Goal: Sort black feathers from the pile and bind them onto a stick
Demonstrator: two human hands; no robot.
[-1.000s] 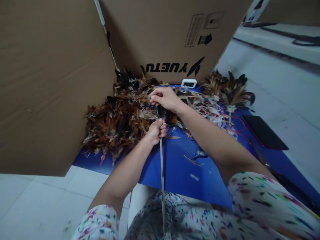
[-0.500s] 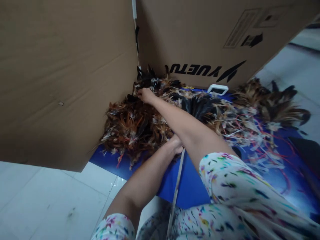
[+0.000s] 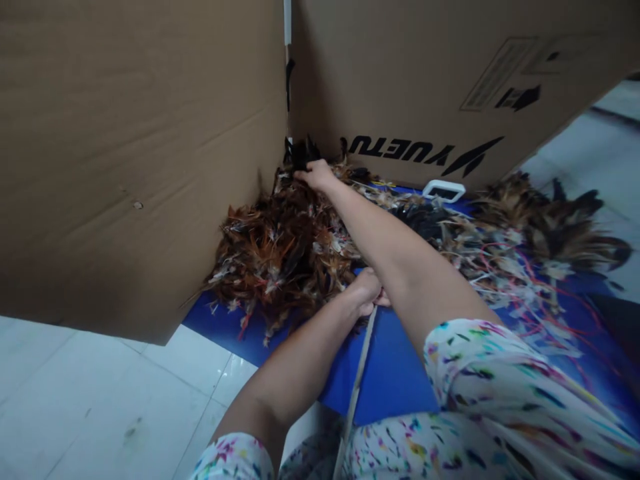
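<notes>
My right hand reaches across, over my left forearm, to the back of a pile of brown and black feathers. Its fingers are closed at some dark feathers beside the box corner; how many it grips is hard to see. Closer to me, my left hand is closed around the top end of a pale flat cord. That cord runs taut down toward my lap. My right forearm partly hides the left fingers.
Cardboard panels stand on the left and at the back. On the blue surface lie a white-framed object, red strings with pale tufts, and a bunch of long feathers at right. Below left is a tiled floor.
My right hand has lifted slightly and moved a little right, staying at the dark feathers. My left hand, still at the cord, shows more fully. The whole view has shifted slightly.
</notes>
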